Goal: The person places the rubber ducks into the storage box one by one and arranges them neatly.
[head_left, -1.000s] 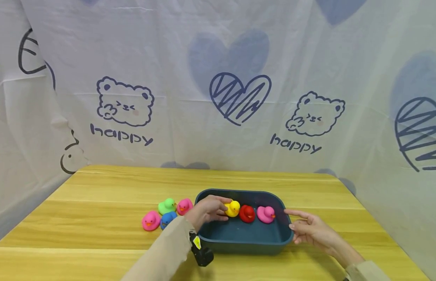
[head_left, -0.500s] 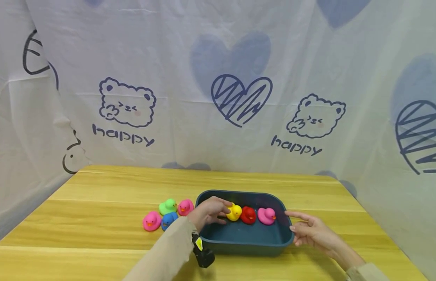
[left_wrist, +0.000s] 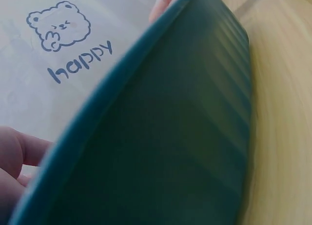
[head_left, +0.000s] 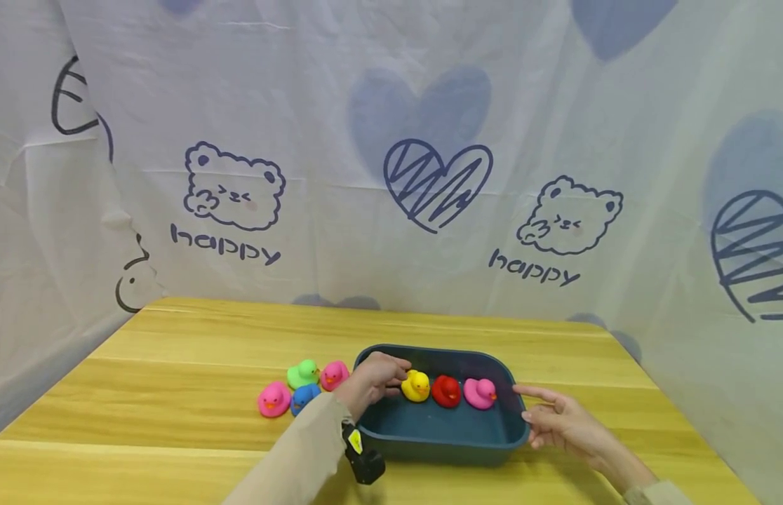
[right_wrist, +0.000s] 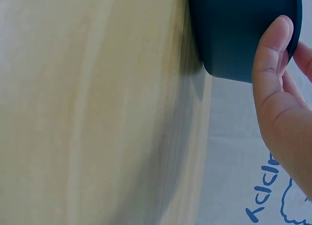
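Observation:
Inside a dark teal plastic box (head_left: pixel 429 452) sit a yellow rubber duck (head_left: pixel 416 386), a red rubber duck (head_left: pixel 446 391) and a pink rubber duck (head_left: pixel 480 394), side by side. My left hand (head_left: pixel 374 379) reaches over the box's left rim, its loosely bent fingers just left of the yellow duck and holding nothing. In the left wrist view the box wall (left_wrist: pixel 170 117) hides most of that hand. At the opposite end, my right hand (head_left: pixel 565 421) touches the box with extended index finger and thumb; the right wrist view shows the thumb (right_wrist: pixel 273 49) against the outer wall.
Left of the box, a green duck (head_left: pixel 303 374), a blue duck (head_left: pixel 303 398) and two pink ducks, one in front (head_left: pixel 274 400) and one behind (head_left: pixel 334 375), cluster on the wooden table (head_left: pixel 145 393). A printed white curtain (head_left: pixel 341 210) hangs behind the table.
The left hand's fingers have loosened from the yellow duck and drawn slightly left. The duck now rests in the box beside the red one. The right hand stays at the box's end.

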{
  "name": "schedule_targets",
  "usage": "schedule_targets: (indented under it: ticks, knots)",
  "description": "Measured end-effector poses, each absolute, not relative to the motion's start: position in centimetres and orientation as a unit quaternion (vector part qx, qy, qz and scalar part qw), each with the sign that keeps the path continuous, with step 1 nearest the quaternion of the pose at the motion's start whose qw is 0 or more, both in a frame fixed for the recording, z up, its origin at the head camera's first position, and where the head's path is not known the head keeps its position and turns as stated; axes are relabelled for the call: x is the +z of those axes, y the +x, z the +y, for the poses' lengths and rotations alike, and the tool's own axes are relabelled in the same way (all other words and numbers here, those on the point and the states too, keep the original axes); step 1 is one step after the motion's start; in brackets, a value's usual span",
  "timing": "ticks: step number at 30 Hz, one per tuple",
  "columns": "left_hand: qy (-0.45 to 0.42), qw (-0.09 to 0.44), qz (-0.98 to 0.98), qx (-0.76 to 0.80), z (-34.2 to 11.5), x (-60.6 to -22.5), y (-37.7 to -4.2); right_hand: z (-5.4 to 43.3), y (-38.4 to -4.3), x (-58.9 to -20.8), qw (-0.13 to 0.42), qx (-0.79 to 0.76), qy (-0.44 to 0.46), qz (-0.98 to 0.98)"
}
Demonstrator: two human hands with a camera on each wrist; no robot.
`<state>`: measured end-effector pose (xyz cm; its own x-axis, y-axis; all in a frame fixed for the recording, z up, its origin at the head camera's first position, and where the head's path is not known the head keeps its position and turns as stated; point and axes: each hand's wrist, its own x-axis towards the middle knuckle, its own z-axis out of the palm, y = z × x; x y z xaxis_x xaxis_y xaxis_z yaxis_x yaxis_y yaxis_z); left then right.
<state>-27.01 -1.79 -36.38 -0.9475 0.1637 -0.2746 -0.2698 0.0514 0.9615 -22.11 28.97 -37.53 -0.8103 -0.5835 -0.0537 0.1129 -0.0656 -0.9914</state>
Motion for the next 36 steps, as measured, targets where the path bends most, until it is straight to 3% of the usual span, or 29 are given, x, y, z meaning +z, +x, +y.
schedule_targets:
  ticks: [14, 23, 36]
  knots:
    - [-0.011, 0.158, 0.665, 0.73, -2.3, -35.9, -26.7, 29.1, -22.0, -37.7, 0.25, -0.711, -0.191, 0.629]
    - [0.098, 0.134, 0.72, 0.674, -4.0, -34.3, -25.8, 28.9, -22.1, -37.5, 0.252, -0.712, -0.19, 0.627]
    - [0.129, 0.112, 0.759, 0.628, -6.2, -32.6, -24.6, 28.9, -21.9, -37.4, 0.247, -0.708, -0.169, 0.64]
